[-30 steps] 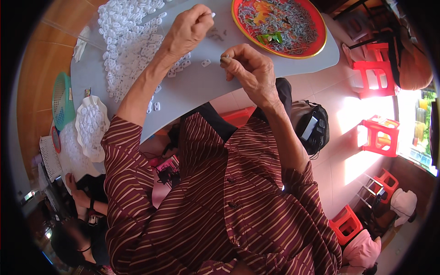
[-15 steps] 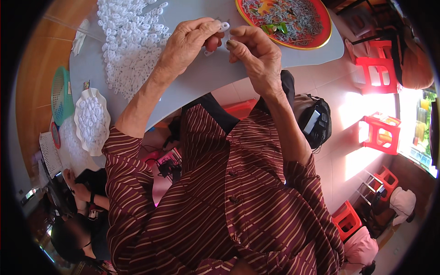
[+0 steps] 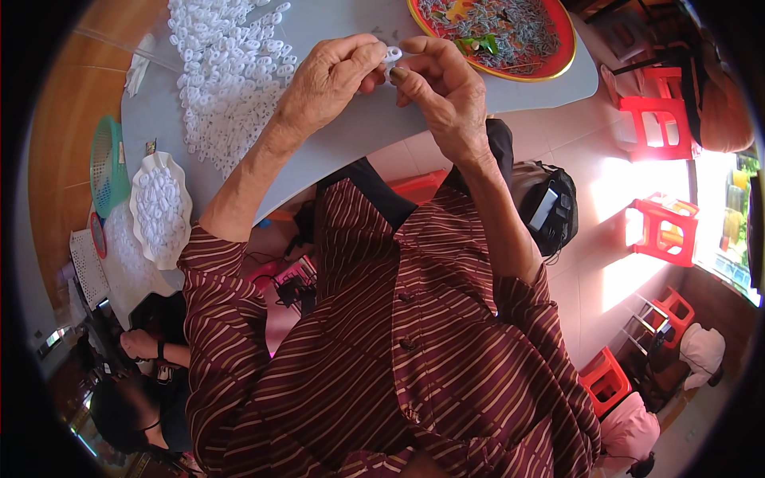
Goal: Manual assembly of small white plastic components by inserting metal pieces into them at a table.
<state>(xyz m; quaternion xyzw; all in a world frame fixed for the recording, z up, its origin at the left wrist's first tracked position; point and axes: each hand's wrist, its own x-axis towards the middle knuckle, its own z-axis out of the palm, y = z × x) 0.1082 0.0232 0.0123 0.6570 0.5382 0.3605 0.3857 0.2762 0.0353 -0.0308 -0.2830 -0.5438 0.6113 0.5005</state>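
My left hand point(image 3: 331, 80) and my right hand point(image 3: 442, 88) meet above the grey table point(image 3: 374, 131), and both pinch one small white plastic piece point(image 3: 392, 54) between their fingertips. A large heap of the same white pieces point(image 3: 227, 72) lies on the table to the left of my left hand. Just beyond my right hand sits a round red tray point(image 3: 550, 60) with small grey parts and a bit of green in it.
A white scalloped dish point(image 3: 159, 209) full of white pieces stands at the table's left end, beside a green basket point(image 3: 103, 163). Another person point(image 3: 147, 382) sits at the lower left. Red plastic stools point(image 3: 661, 227) stand on the floor to the right, and a black bag point(image 3: 554, 211) lies by my right elbow.
My left hand came back from reaching out over the table and joined my right hand. Both now hold the white piece closer to me.
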